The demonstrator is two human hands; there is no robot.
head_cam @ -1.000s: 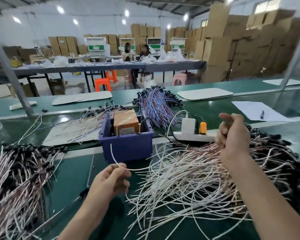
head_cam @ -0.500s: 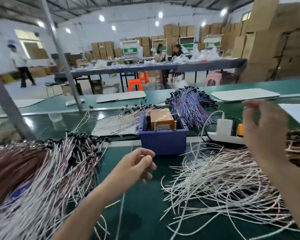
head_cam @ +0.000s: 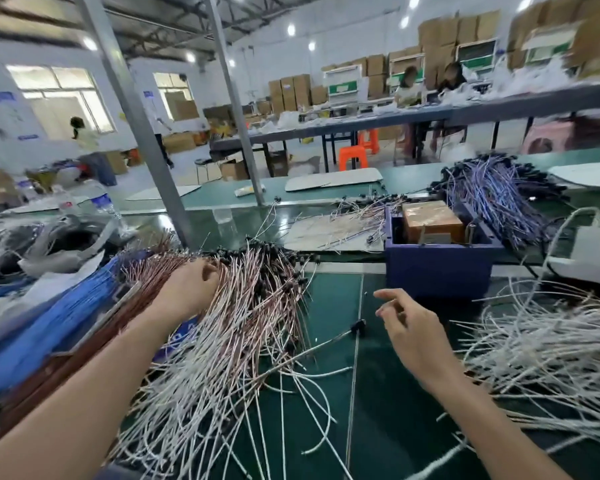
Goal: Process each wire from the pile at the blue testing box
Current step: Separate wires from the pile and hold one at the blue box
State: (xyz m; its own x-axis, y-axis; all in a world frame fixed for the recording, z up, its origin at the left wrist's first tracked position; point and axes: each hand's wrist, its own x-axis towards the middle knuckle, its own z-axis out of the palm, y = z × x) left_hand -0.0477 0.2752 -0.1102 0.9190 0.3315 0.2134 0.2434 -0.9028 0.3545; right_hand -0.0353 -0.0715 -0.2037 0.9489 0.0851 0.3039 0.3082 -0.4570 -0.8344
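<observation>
Left hand [head_cam: 187, 289] on the wire pile [head_cam: 253, 317], grip unclear; right hand [head_cam: 411, 327] near blue testing box [head_cam: 437, 268], grip loosely spread

Two hands showed: the left hand [head_cam: 187, 289] and the right hand [head_cam: 413, 327]. There was one blue testing box [head_cam: 437, 268], and one brown block [head_cam: 430, 221] sat in it. Four heaps of wire lay out: the pink-and-white heap [head_cam: 257, 306], the white heap [head_cam: 551, 341], the blue-purple heap [head_cam: 499, 195] and the small heap [head_cam: 361, 213]. The wires in each were too many to count. One loose wire [head_cam: 326, 342] lay apart. There was one white power strip [head_cam: 589, 261]. Two metal posts stood, the near post [head_cam: 136, 116] and the far post [head_cam: 236, 109]. Behind were two orange stools, the nearer stool [head_cam: 352, 157] and the farther stool [head_cam: 369, 140], and one pink stool [head_cam: 548, 142].
</observation>
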